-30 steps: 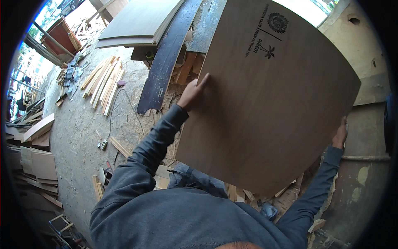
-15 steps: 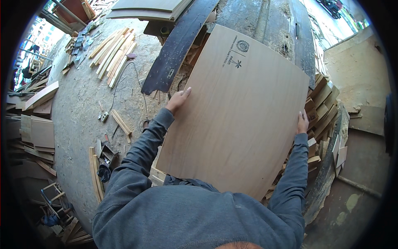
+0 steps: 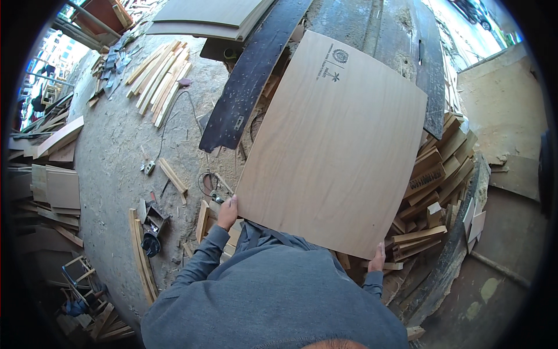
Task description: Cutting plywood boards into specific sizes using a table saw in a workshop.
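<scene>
A light-brown plywood sheet [image 3: 331, 145] stretches out before me, with dark printed marks near its far left corner. Its far part overlaps a worn plank bench [image 3: 349, 29]; whether it rests flat there I cannot tell. At the near left corner, my left hand [image 3: 228, 214] is closed on the edge, thumb on top. My right hand [image 3: 377, 259] grips the near right corner, its fingers mostly hidden below. The sheet's near edge lies close against my waist.
Left of the sheet runs a dark board [image 3: 232, 116], with stacked panels [image 3: 200, 14] beyond. Wooden strips [image 3: 157, 78] lie on the floor. A timber pile [image 3: 433, 180] fills the right side. Nearer left are a black tool [image 3: 151, 241] and a cord [image 3: 174, 110].
Both hands have slid back along the sheet's sides to its near corners. The sheet has shifted slightly away from my body, uncovering more of the timber pile.
</scene>
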A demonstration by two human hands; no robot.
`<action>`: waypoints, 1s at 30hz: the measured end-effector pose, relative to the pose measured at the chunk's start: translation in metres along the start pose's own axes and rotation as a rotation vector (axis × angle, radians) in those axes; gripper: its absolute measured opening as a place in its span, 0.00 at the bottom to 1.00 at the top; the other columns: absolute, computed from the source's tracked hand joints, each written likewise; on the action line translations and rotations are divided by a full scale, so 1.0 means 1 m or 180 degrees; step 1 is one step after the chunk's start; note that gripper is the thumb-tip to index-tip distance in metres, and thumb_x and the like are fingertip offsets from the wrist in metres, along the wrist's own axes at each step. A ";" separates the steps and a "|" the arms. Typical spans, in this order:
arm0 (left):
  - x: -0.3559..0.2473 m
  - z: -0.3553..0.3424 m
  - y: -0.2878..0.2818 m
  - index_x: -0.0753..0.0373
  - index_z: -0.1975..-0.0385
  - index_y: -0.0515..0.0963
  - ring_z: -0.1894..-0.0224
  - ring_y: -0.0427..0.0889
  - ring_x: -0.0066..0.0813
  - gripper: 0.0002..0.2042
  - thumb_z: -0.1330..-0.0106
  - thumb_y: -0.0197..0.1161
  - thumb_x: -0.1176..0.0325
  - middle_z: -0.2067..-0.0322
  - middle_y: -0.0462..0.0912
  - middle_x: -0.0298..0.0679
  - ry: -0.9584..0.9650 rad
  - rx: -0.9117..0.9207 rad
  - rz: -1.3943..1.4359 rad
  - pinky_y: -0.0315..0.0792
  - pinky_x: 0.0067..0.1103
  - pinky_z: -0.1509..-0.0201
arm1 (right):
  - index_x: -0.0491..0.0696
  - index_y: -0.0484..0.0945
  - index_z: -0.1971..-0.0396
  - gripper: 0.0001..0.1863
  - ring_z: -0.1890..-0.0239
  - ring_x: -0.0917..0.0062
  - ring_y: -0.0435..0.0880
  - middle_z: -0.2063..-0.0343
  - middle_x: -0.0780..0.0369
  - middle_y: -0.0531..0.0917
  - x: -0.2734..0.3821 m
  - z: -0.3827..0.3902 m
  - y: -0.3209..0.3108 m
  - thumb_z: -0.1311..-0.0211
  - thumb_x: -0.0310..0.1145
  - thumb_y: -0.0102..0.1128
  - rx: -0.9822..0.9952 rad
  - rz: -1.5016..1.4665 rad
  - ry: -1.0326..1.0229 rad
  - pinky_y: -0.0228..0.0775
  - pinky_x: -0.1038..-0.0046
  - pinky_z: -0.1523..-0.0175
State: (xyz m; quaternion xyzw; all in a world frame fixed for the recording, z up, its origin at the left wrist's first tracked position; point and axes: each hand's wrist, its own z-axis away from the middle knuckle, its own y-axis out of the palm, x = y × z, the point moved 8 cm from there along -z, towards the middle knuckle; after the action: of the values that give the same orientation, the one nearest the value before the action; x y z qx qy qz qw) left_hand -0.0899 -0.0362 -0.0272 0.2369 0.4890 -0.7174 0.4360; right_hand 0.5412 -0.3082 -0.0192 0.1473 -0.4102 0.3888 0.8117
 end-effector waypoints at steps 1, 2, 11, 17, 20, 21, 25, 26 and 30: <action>0.002 -0.007 -0.002 0.73 0.66 0.77 0.69 0.78 0.32 0.27 0.22 0.45 0.50 0.73 0.82 0.46 -0.0297 -0.0071 -0.0407 0.71 0.32 0.60 | 0.39 0.59 0.30 0.29 0.33 0.70 0.67 0.32 0.55 0.67 0.000 -0.004 0.014 0.24 0.37 0.49 -0.0066 0.0058 -0.0088 0.57 0.70 0.29; 0.023 -0.019 0.002 0.73 0.68 0.76 0.69 0.77 0.30 0.27 0.23 0.48 0.50 0.72 0.83 0.43 -0.0314 -0.0119 0.0083 0.70 0.33 0.62 | 0.39 0.59 0.30 0.29 0.33 0.70 0.67 0.33 0.55 0.67 0.003 -0.005 0.022 0.24 0.37 0.48 -0.0132 0.0117 -0.0179 0.57 0.70 0.30; -0.020 -0.014 0.025 0.69 0.41 0.67 0.52 0.80 0.38 0.26 0.28 0.58 0.53 0.49 0.77 0.45 -0.1851 0.0020 0.2744 0.73 0.31 0.44 | 0.40 0.62 0.31 0.26 0.35 0.72 0.69 0.34 0.55 0.70 0.078 -0.047 0.054 0.24 0.33 0.47 -0.0590 0.0806 -0.0931 0.58 0.72 0.31; -0.236 0.005 0.031 0.65 0.36 0.65 0.32 0.63 0.48 0.27 0.34 0.62 0.67 0.39 0.68 0.52 0.1953 -0.0723 -0.0419 0.56 0.37 0.28 | 0.40 0.63 0.31 0.25 0.37 0.73 0.71 0.35 0.56 0.71 0.096 -0.059 0.069 0.25 0.30 0.46 -0.0622 0.1086 -0.1140 0.60 0.73 0.33; -0.288 -0.052 0.088 0.62 0.36 0.67 0.27 0.58 0.51 0.28 0.36 0.64 0.65 0.32 0.64 0.48 0.2524 -0.0133 -0.0423 0.56 0.38 0.26 | 0.40 0.63 0.31 0.25 0.36 0.72 0.71 0.35 0.56 0.71 0.098 -0.059 0.077 0.24 0.31 0.47 -0.0593 0.1024 -0.1104 0.60 0.73 0.33; -0.300 -0.079 0.111 0.60 0.35 0.66 0.27 0.56 0.51 0.29 0.35 0.64 0.62 0.31 0.62 0.49 0.2694 -0.0083 -0.0501 0.56 0.39 0.26 | 0.40 0.63 0.31 0.25 0.36 0.72 0.71 0.35 0.56 0.71 0.097 -0.059 0.080 0.24 0.31 0.47 -0.0521 0.1069 -0.1111 0.60 0.73 0.33; -0.352 -0.170 0.203 0.57 0.30 0.60 0.24 0.47 0.48 0.34 0.31 0.55 0.45 0.27 0.53 0.46 0.3102 0.0080 -0.1615 0.45 0.41 0.22 | 0.40 0.61 0.31 0.25 0.36 0.70 0.71 0.34 0.55 0.70 0.091 -0.049 0.097 0.24 0.31 0.46 -0.0489 0.1059 -0.1090 0.59 0.70 0.32; -0.362 -0.188 0.220 0.56 0.28 0.58 0.23 0.45 0.48 0.36 0.31 0.52 0.42 0.26 0.52 0.45 0.3122 0.0127 -0.1870 0.42 0.43 0.22 | 0.40 0.61 0.31 0.25 0.36 0.70 0.71 0.34 0.55 0.70 0.093 -0.045 0.101 0.24 0.31 0.46 -0.0552 0.1030 -0.1003 0.59 0.70 0.32; -0.387 -0.245 0.257 0.53 0.27 0.57 0.23 0.43 0.46 0.38 0.31 0.45 0.36 0.25 0.49 0.43 0.2877 -0.0034 -0.2097 0.37 0.47 0.22 | 0.39 0.61 0.31 0.25 0.37 0.70 0.70 0.34 0.54 0.69 0.093 -0.048 0.106 0.24 0.31 0.46 -0.0562 0.1063 -0.0979 0.59 0.70 0.32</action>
State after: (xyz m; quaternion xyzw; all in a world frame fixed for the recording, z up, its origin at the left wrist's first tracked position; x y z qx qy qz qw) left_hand 0.3057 0.3022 0.0419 0.3533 0.6791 -0.6404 -0.0630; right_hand 0.5214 -0.1642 0.0152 0.0635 -0.5801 0.4532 0.6739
